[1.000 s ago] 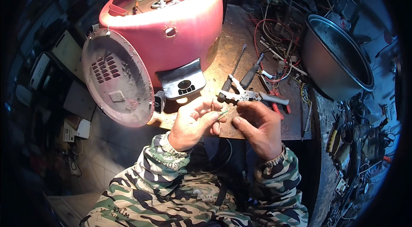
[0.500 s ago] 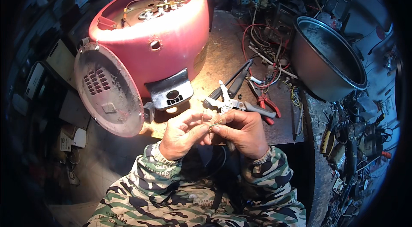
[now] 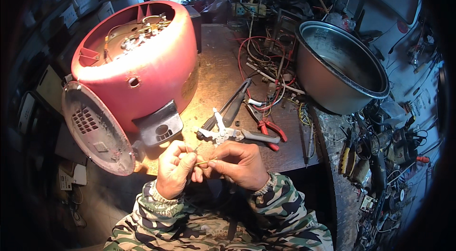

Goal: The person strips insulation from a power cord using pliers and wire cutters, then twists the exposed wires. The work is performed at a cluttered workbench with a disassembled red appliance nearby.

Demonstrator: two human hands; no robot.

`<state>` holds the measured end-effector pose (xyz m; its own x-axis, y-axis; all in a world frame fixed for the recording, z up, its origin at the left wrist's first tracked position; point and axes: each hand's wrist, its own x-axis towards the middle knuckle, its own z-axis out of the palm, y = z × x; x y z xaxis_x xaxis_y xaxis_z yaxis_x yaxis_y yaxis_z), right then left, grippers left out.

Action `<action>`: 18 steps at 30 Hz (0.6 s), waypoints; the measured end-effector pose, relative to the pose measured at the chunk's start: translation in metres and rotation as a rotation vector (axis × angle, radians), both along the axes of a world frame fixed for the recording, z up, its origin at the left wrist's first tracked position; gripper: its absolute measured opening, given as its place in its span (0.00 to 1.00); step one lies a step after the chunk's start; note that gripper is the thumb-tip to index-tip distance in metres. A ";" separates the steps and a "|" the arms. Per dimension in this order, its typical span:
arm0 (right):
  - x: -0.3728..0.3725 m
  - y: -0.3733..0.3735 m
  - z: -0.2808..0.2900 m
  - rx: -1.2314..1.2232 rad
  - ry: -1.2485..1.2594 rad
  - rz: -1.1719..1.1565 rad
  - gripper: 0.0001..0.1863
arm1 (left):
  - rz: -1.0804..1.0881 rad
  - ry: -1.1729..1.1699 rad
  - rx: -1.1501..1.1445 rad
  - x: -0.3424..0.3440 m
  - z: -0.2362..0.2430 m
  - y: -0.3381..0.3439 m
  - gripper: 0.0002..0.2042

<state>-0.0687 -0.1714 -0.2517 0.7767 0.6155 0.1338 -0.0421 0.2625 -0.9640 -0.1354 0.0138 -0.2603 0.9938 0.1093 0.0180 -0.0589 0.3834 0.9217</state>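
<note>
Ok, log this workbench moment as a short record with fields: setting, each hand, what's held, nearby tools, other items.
setting: cluttered repair workbench, seen from above
left hand: pinching one end of a thin yellowish wire
right hand: pinching the other end, fingers closed
nearby tools: wire stripper just beyond the hands, red-handled pliers, black-handled screwdriver
appliance: red rice cooker body lying on its side, base open, lid hanging open
other: metal inner pot at right, tangled red wires
</note>
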 end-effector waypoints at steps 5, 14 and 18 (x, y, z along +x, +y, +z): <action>-0.001 0.001 0.005 -0.135 -0.165 -0.149 0.04 | 0.087 0.036 0.080 0.001 0.000 -0.001 0.07; 0.003 0.000 -0.010 0.019 0.012 -0.206 0.04 | 0.041 0.033 0.014 0.009 0.002 -0.002 0.11; -0.002 -0.001 -0.001 -0.193 -0.089 -0.246 0.04 | 0.055 -0.023 0.038 0.007 -0.004 -0.001 0.09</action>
<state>-0.0710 -0.1729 -0.2530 0.8957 0.4318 0.1064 0.0862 0.0660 -0.9941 -0.1280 0.0127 -0.2648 0.9857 0.1623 0.0458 -0.1000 0.3441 0.9336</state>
